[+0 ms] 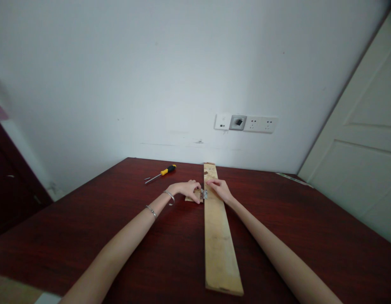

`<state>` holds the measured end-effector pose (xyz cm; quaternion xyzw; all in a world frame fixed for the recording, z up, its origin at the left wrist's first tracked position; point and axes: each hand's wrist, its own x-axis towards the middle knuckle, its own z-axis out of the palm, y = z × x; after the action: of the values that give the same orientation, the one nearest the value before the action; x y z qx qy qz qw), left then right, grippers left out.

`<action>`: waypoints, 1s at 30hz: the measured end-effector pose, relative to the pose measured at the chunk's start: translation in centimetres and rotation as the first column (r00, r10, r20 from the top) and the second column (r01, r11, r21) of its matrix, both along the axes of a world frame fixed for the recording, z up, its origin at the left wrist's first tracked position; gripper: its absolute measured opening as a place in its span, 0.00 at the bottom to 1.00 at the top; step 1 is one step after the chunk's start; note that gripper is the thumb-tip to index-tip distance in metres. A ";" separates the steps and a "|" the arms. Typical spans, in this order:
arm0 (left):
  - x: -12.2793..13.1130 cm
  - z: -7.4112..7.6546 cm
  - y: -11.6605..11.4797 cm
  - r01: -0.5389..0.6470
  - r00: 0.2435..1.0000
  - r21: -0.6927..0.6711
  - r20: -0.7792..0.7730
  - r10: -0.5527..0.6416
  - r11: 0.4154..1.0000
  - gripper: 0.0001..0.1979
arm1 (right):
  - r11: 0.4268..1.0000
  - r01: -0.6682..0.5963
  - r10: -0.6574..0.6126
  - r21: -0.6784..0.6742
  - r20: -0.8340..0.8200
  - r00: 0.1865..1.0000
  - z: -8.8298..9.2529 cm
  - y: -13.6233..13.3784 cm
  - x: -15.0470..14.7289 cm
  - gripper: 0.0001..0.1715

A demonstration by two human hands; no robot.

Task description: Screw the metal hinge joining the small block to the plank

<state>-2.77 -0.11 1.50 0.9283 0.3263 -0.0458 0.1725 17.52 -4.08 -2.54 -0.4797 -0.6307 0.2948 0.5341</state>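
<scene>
A long pale wooden plank (219, 240) lies lengthwise on the dark red table, its far end near the wall. Against its left edge sits a metal hinge (204, 194), which bridges to a small wooden piece (189, 199). My left hand (189, 188) rests over that small piece, thumb and fingers curled around it beside the hinge. On the plank, just right of the hinge, my right hand (221, 190) has its fingertips pinched together. Whatever may be between them is too small to make out. A yellow and black screwdriver (165, 172) lies to the left, beyond my left hand.
Small metal bits, perhaps screws (147, 178), lie by the screwdriver's tip. The table (119, 202) meets a white wall with a row of sockets (246, 123). A pale door (366, 139) stands at the right. A thin strip (295, 180) lies along the far right edge.
</scene>
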 end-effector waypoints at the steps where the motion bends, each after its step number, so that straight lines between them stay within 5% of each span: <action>1: 0.0 0.0 0.0 -0.001 1.000 -0.001 0.000 0.001 1.000 0.39 | 1.000 0.002 -0.002 -0.002 0.001 1.000 0.0 0.0 0.0 0.12; 18: 0.1 -0.8 0.6 0.023 1.000 0.021 0.020 -0.023 1.000 0.40 | 1.000 -0.006 0.006 -0.002 0.001 1.000 -0.1 0.1 0.1 0.13; 30: -4.4 4.0 2.0 -0.124 0.893 -0.010 0.435 0.116 0.992 0.21 | 1.000 -0.006 0.005 0.004 0.038 0.999 -0.3 0.2 0.1 0.11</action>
<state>-7.16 1.93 5.52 0.8947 0.3365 0.1758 0.2351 17.63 -3.92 -2.79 -0.4826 -0.6425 0.2859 0.5220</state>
